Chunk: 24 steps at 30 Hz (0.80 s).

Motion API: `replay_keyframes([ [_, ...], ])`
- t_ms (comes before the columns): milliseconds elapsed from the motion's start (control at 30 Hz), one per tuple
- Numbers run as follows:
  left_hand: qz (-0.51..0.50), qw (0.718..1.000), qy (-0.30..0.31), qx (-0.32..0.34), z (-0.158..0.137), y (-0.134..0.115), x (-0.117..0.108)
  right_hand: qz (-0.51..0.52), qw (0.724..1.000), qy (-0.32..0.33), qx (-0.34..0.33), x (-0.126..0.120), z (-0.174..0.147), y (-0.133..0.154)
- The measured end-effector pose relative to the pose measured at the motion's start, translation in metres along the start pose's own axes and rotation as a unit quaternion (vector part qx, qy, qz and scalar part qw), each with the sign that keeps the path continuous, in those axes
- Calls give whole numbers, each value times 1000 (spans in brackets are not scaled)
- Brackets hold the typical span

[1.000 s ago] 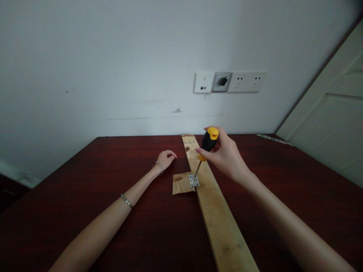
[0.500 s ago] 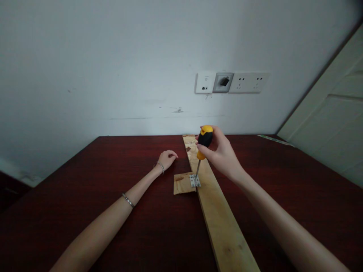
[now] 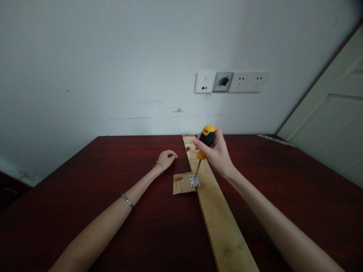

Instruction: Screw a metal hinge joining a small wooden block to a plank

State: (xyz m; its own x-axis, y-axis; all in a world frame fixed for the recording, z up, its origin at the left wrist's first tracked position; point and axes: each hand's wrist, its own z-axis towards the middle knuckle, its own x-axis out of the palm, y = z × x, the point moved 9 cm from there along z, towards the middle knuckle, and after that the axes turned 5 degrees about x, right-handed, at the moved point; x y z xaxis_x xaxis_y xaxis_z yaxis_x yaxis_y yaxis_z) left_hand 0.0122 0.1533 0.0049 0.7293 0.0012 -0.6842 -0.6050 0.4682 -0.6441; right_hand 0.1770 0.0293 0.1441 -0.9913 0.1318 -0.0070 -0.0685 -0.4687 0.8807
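Note:
My right hand (image 3: pixel 218 153) is wrapped around the yellow and black handle of a screwdriver (image 3: pixel 207 138). The shaft slants down, its tip at the right leaf of a small metal hinge (image 3: pixel 194 181). This hinge bridges a long wooden board (image 3: pixel 218 211) and a short piece of wood (image 3: pixel 182 184) on its left. Any screw under the tip is too small to make out. My left hand (image 3: pixel 166 159) rests on the table left of the board, apart from it, with fingers loosely curled in and nothing visible in them.
The dark red table (image 3: pixel 136 147) meets a white wall (image 3: pixel 127 68) at the back. Wall sockets (image 3: pixel 248 82) and a black plug (image 3: pixel 225 81) are above the table. A thin strip (image 3: pixel 275 140) lies at the back right, near a pale door (image 3: pixel 334 109).
My right hand has turned around the screwdriver handle, its wrist shifting left, and the handle leans slightly more to the right. The tip stays at the hinge. My left hand stays put.

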Motion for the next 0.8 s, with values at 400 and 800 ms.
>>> replay_keyframes([
  [400, -2, 1000, -1, -1, -1, 1, 0, -22, 1000, 11, -14, -3, 3, 8],
  [800, -7, 1000, 0, -6, 0, 2, 0, -26, 1000, 11, -5, -8, -2, 17],
])
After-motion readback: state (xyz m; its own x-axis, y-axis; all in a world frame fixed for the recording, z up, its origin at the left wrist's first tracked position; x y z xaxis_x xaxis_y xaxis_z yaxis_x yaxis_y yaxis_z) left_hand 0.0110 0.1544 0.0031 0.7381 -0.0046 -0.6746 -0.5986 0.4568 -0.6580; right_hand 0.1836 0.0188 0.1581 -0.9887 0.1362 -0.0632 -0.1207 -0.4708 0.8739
